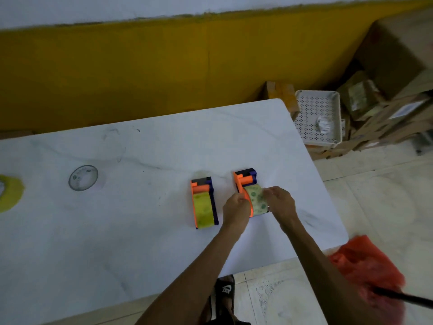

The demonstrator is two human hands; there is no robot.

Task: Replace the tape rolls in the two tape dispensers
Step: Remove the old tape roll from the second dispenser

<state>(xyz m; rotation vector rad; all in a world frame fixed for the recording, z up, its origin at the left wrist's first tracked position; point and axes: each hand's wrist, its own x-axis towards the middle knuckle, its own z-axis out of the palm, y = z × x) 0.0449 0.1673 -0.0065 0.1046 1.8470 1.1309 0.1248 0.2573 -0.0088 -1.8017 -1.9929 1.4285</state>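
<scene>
One brand mark legible

A white "NIKE" wordmark with its swoosh was seen on the strap of a black slide sandal [225,289] on the tiled floor, just below the table edge. Labels on the cardboard boxes [407,109] were too blurred to be read.

White table [140,231] bears two tape dispensers [204,202] [249,191] and two rolls [83,178] [9,193].

A white perforated basket [318,117] stands beside cardboard boxes [386,90], near a red mop [367,263].
</scene>
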